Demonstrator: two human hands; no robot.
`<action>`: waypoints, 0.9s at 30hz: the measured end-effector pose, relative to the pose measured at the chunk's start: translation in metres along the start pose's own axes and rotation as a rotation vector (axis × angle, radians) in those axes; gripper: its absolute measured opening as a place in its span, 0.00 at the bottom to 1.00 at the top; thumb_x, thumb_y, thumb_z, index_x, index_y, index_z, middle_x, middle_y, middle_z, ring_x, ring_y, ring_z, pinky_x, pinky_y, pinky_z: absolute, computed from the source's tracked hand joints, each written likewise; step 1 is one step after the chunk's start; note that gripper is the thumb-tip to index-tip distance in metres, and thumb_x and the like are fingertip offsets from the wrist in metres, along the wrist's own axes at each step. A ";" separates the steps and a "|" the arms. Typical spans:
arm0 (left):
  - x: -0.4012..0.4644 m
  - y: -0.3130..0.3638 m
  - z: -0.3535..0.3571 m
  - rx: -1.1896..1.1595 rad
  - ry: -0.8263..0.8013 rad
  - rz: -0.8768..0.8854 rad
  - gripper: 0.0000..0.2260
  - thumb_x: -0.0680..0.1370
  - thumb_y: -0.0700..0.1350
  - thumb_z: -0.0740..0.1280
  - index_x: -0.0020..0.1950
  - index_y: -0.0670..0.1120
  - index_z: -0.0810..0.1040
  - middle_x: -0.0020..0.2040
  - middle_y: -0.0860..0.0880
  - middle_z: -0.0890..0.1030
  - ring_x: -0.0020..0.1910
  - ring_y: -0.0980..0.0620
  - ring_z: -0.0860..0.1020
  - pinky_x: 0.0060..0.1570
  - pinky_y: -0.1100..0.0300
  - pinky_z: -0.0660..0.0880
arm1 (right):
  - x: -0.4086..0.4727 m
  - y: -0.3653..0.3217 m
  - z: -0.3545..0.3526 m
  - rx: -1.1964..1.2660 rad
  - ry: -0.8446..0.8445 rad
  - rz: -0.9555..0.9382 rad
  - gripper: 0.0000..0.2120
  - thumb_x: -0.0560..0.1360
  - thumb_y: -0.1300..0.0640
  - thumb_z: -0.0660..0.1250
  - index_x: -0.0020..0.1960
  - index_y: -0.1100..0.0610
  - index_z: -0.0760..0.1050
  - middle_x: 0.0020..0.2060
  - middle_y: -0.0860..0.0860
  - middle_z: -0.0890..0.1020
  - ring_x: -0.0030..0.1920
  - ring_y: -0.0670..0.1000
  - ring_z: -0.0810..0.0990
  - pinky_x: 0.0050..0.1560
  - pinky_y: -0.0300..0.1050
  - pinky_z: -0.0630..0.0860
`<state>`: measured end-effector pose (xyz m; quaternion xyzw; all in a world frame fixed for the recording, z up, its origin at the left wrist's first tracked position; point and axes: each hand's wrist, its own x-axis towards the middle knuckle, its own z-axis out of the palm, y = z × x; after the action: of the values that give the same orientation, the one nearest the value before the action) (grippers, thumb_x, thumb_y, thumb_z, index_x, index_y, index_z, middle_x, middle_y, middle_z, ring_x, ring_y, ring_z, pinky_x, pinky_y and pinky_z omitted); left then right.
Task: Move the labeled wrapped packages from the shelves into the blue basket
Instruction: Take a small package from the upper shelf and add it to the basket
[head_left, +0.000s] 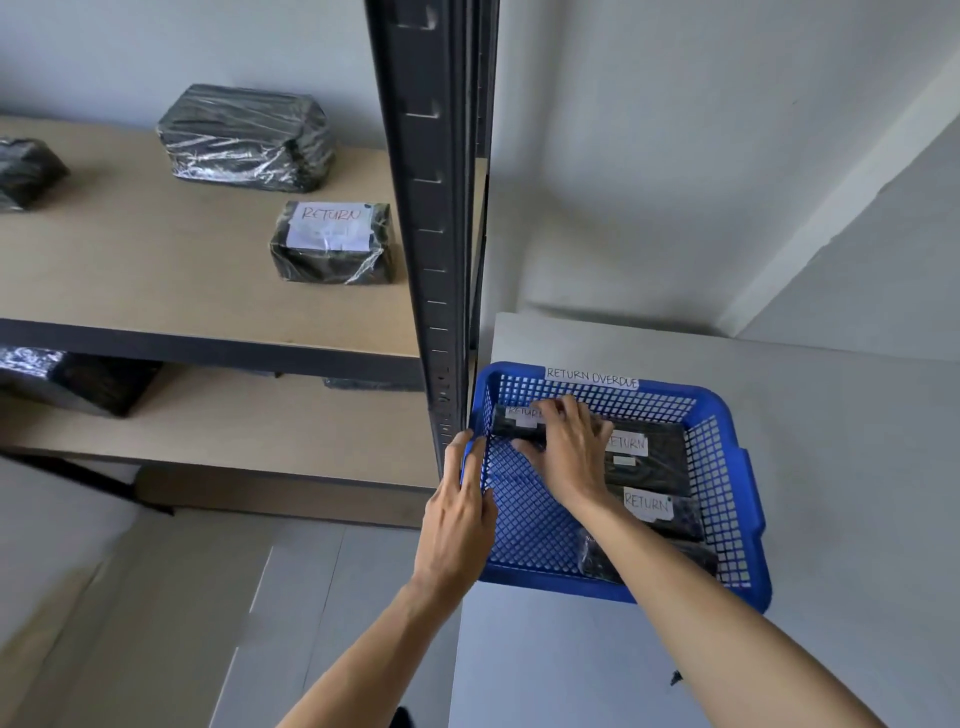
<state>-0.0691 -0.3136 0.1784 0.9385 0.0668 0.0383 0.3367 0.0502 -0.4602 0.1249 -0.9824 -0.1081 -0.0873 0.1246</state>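
R hand (566, 447) is down inside the blue basket (727, 410), fingers spread over a black wrapped pkg w/ a RETURN label (511, 422) at the far-left corner; palm covers most of it, so can't tell if it's gripped or just pressed. L hand (460, 512) sits on the basket's left rim, fingers curled over the edge, holding it. Basket already has more labeled pkgs: one w/ RETURN label (649, 457) just right of the R hand, another RETURN pkg (662, 512) nearer the person, and a 4th dark wrapped pkg (597, 558) at the near side, partly hidden by the R forearm, label not visible. A white tag reading RETURN OVERDUE (591, 377) is on the basket's far rim. Basket rests on a grey worktop (857, 467), right beside the black metal shelf upright (436, 208). On the upper shelf board (130, 270): a RETURN-labeled pkg (332, 241) near the upright, a bigger unlabeled wrapped bundle (247, 137) behind it, and another dark bundle (26, 171) at the left edge. Lower shelf holds a wrapped pkg (67, 379) at left, mostly in shadow.
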 end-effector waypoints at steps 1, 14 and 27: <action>0.000 0.000 0.001 0.001 -0.003 -0.007 0.28 0.78 0.38 0.65 0.76 0.45 0.61 0.77 0.50 0.57 0.49 0.50 0.81 0.42 0.68 0.72 | 0.001 0.001 0.000 0.001 -0.004 -0.007 0.24 0.73 0.38 0.72 0.62 0.51 0.78 0.56 0.51 0.78 0.56 0.54 0.77 0.55 0.56 0.67; -0.001 0.006 -0.008 0.086 -0.028 0.017 0.29 0.77 0.40 0.67 0.76 0.44 0.61 0.77 0.48 0.59 0.50 0.46 0.81 0.42 0.59 0.78 | 0.007 -0.013 -0.021 0.034 -0.077 0.029 0.24 0.72 0.43 0.75 0.64 0.52 0.77 0.60 0.52 0.77 0.61 0.54 0.76 0.60 0.59 0.69; -0.014 0.030 -0.076 0.107 0.095 0.029 0.19 0.78 0.44 0.66 0.69 0.47 0.71 0.63 0.48 0.74 0.51 0.47 0.80 0.41 0.58 0.75 | -0.020 -0.046 -0.100 0.191 0.058 0.001 0.11 0.76 0.51 0.72 0.57 0.51 0.78 0.54 0.49 0.79 0.55 0.53 0.79 0.56 0.56 0.70</action>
<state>-0.0889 -0.2909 0.2560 0.9531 0.0710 0.0840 0.2820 0.0052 -0.4470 0.2270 -0.9632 -0.1119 -0.1051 0.2207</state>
